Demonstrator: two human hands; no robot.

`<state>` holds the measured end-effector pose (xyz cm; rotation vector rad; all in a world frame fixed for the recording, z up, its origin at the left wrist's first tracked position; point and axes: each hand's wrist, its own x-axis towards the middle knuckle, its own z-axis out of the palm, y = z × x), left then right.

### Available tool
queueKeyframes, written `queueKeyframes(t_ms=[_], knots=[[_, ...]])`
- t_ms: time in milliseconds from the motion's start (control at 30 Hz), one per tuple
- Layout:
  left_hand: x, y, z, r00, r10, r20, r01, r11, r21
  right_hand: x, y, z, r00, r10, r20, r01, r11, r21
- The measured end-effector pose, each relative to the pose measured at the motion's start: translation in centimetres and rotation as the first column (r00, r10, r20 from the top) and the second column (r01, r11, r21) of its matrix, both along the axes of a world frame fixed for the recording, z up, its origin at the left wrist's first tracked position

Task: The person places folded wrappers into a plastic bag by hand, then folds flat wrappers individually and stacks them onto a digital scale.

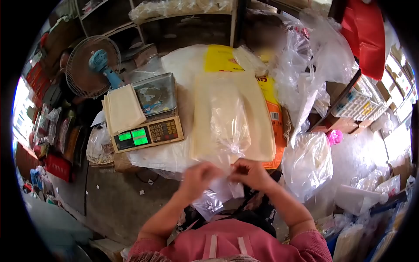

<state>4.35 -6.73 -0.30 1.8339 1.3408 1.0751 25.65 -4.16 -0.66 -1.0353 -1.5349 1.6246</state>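
Note:
A clear plastic bag [229, 118] lies on a stack of cream sheets [203, 113], its neck gathered into a bunch toward me. My right hand [252, 173] pinches the loose end of that bag just below the bunch. My left hand [200, 177], smeared by motion, is on the other side of the bag's end with its fingers curled. Loose plastic hangs between and below both hands, over the table's near edge.
Left of the stack stands a digital scale [163, 132] with lit green displays and folded cream sheets [124, 109] on it. A fan [94, 65] is behind it. Plastic bags [325, 52] hang at the right, above a filled clear bag [308, 163].

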Motion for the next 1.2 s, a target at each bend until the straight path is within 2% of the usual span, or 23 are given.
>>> queueKeyframes(t_ms=[33,100,167,233,300,367,433,500,533,567,633,700,733,800,900,933,967,1000,1033,1067,1100,1133,1200], knots=[[0.5,0.0,-0.1,0.986,-0.167,0.012,0.161,0.926,-0.342,-0.4,-0.4,-0.9,1.0,0.028,0.001,-0.028,1.0,0.007],[0.7,0.1,-1.5,0.843,-0.056,0.535,0.364,0.791,-0.492,0.0,-0.5,-1.6,0.985,0.103,0.135,-0.114,0.991,0.072],[-0.3,0.4,-1.1,0.508,0.233,0.829,0.352,0.822,-0.447,1.9,-0.3,-2.7,0.999,-0.038,-0.019,0.035,0.992,-0.123],[-1.4,0.6,-1.6,0.191,0.366,0.911,0.375,0.83,-0.413,5.1,0.7,-5.0,0.917,-0.273,0.291,0.286,0.958,-0.005],[-2.9,1.2,-3.9,0.024,0.408,0.913,0.435,0.818,-0.377,8.9,1.7,-8.0,0.788,-0.288,0.544,0.162,0.95,0.267],[-0.7,0.8,-1.0,0.297,0.648,0.701,0.118,0.703,-0.701,5.5,0.1,-1.8,0.813,-0.368,0.45,0.125,0.866,0.484],[1.1,1.3,-2.3,0.347,0.431,0.833,0.079,0.872,-0.484,2.9,-1.1,1.8,0.893,-0.437,0.106,0.252,0.682,0.687],[1.3,1.6,-2.2,0.304,0.233,0.924,0.274,0.907,-0.319,0.2,-2.2,1.0,0.951,-0.161,-0.264,0.283,0.796,0.535],[1.2,1.6,-1.9,0.273,0.134,0.953,0.371,0.899,-0.233,-0.9,-2.5,2.0,0.99,-0.021,0.143,-0.053,0.866,0.497],[0.3,1.8,-0.7,0.273,0.131,0.953,0.344,0.912,-0.225,-1.3,-1.8,0.1,0.883,0.157,0.443,-0.403,0.739,0.541],[-2.8,2.5,1.9,0.277,0.124,0.953,0.3,0.931,-0.208,-2.5,-0.1,-1.4,-0.081,0.499,0.863,-0.845,0.424,-0.325],[-4.5,4.0,1.5,0.698,0.198,0.688,-0.223,0.973,-0.054,-1.2,0.6,-1.7,0.034,0.597,0.802,-0.855,0.433,-0.286],[-5.2,4.4,2.0,0.848,0.346,0.401,-0.483,0.815,0.32,-0.2,0.7,-2.0,0.097,0.646,0.757,-0.855,0.443,-0.269],[-1.7,2.4,4.3,0.992,0.128,0.023,-0.116,0.797,0.592,1.2,2.1,-5.9,0.34,0.69,0.639,-0.865,0.496,-0.077],[-0.5,1.2,-0.4,0.777,-0.394,-0.49,0.535,0.825,0.184,2.6,3.4,-1.6,0.426,0.731,0.533,-0.876,0.48,0.042],[-1.4,1.8,0.4,0.731,-0.611,-0.305,0.588,0.79,-0.173,3.7,4.2,0.0,0.452,0.771,0.449,-0.873,0.485,0.045],[-2.4,2.4,1.3,0.729,-0.677,-0.101,0.554,0.67,-0.495,4.9,4.4,2.1,0.457,0.825,0.333,-0.729,0.562,-0.39],[-4.9,3.0,-2.0,0.841,-0.372,0.393,0.528,0.721,-0.449,8.1,4.7,0.5,0.66,0.741,0.123,-0.724,0.671,-0.16],[-5.9,3.9,-2.5,0.551,-0.171,0.817,0.583,0.779,-0.231,11.0,5.1,-2.2,0.764,0.631,-0.134,-0.63,0.775,0.054],[-5.1,4.2,1.0,0.353,0.063,0.933,0.485,0.841,-0.24,11.8,6.0,-4.9,0.887,0.395,-0.239,-0.377,0.918,0.119],[-5.4,6.0,0.0,0.142,-0.116,0.983,0.593,0.805,0.01,9.8,6.1,-3.3,0.937,0.169,-0.306,-0.18,0.984,-0.01],[-4.4,7.2,0.0,0.134,-0.019,0.991,0.546,0.836,-0.058,7.9,6.1,-1.7,0.929,-0.089,-0.36,0.04,0.989,-0.141],[-2.7,10.7,-3.2,0.663,0.026,0.748,0.236,0.941,-0.242,5.0,7.0,-0.4,0.827,-0.432,-0.36,0.325,0.889,-0.322]])
